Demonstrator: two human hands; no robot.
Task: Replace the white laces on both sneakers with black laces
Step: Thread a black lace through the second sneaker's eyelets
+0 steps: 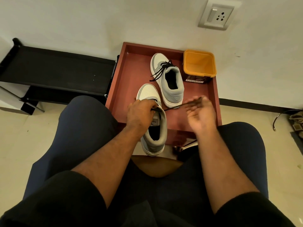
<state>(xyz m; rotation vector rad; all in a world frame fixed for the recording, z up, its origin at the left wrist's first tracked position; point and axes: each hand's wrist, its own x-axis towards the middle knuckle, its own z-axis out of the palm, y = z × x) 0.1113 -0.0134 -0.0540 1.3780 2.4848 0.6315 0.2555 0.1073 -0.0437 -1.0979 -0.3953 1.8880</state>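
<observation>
Evidently the left hand [141, 112] pins the near sneaker [152, 125] steady while the blurred right hand [199, 112], grip pinched on the black lace [178, 106], draws it taut.

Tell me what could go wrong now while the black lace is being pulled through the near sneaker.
The near sneaker overhangs the tray's front edge, so a hard pull by the right hand on the black lace might tip it off, despite the left hand steadying it. The lace could also catch the far sneaker.
</observation>
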